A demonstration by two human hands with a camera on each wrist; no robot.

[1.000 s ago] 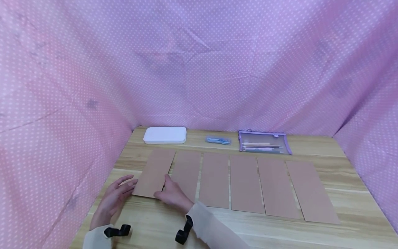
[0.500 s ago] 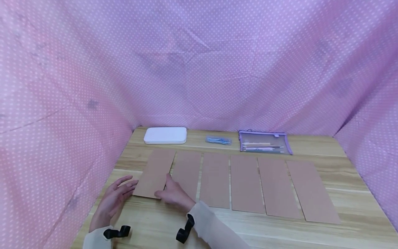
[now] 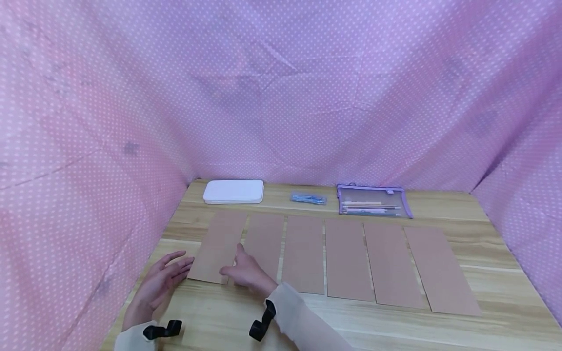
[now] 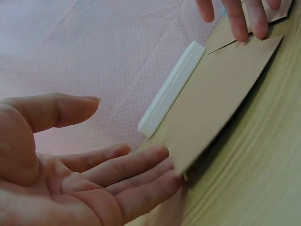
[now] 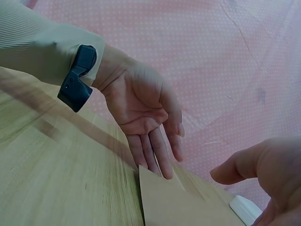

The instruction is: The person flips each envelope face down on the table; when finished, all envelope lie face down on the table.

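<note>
Several brown cardboard sheets lie in a row across the table. The leftmost cardboard sheet (image 3: 218, 243) is between my two hands. My left hand (image 3: 160, 280) is at its left edge, palm facing inward; its straight fingers (image 4: 136, 176) touch the near-left corner in the left wrist view. My right hand (image 3: 248, 270) is at the right edge, thumb and forefinger spread apart. In the left wrist view its fingers (image 4: 237, 23) point down along that edge. The right thumb (image 5: 240, 165) stands clear above the sheet. The neighbouring cardboard sheet (image 3: 265, 239) is partly hidden by my right hand.
Along the back of the wooden table (image 3: 465, 209) sit a white case (image 3: 233, 191), a small clear packet with blue items (image 3: 308, 198) and a purple-edged zip pouch (image 3: 373, 201) of pens. Pink dotted cloth (image 3: 281, 97) hangs around the table.
The leftmost sheet's near edge has shifted slightly toward me, and it looks flatter on the table. My right thumb has come off its near edge; my left hand has moved back slightly.
</note>
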